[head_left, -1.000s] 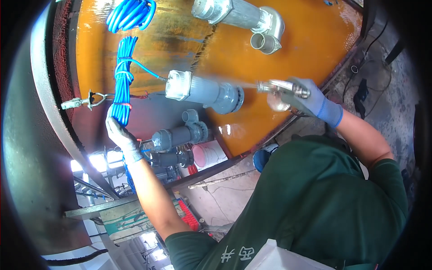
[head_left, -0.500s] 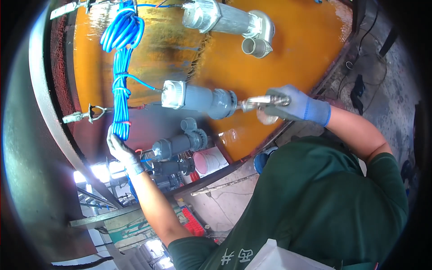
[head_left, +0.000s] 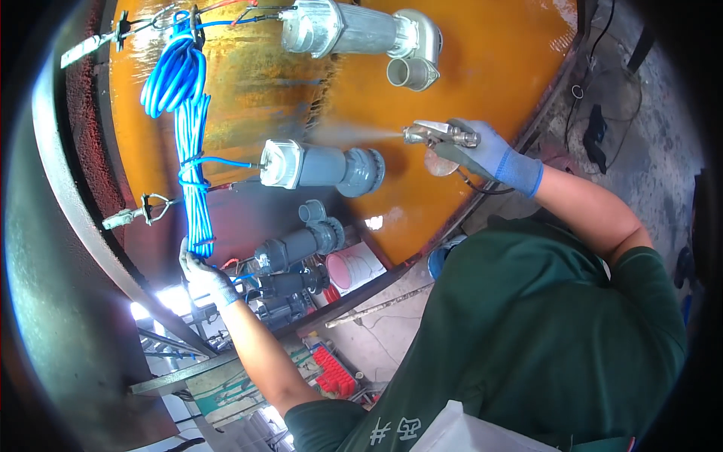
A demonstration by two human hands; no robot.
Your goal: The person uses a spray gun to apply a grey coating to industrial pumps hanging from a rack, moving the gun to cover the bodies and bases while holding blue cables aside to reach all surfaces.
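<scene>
My gloved left hand [head_left: 205, 276] is closed round the lower end of a bundle of blue cable [head_left: 197, 218], tied in several places. A blue lead runs from this bundle to a hanging grey cylindrical pump [head_left: 322, 167] with a pale, squarish end. In my gloved right hand [head_left: 489, 154] is a metal spray gun [head_left: 444, 134], with a small cup beneath it and a dark hose behind. Pale mist [head_left: 350, 134] leaves its nozzle leftward, passing just above the pump's elbow end in view. The gun does not touch the pump.
A silvery pump [head_left: 361, 32] hangs at the far side, and darker grey pumps [head_left: 297, 245] hang nearer. Behind them stands an orange-stained panel [head_left: 482, 60]. Metal hooks [head_left: 147, 211] line the left. A pink-and-white bucket [head_left: 350, 270] and a red crate [head_left: 333, 373] lie lower down.
My right hand and the spray gun have moved farther up, off the line of the pump's elbow end. Mist now shows clearly. My left hand still grips the cable bundle, slightly lower in view.
</scene>
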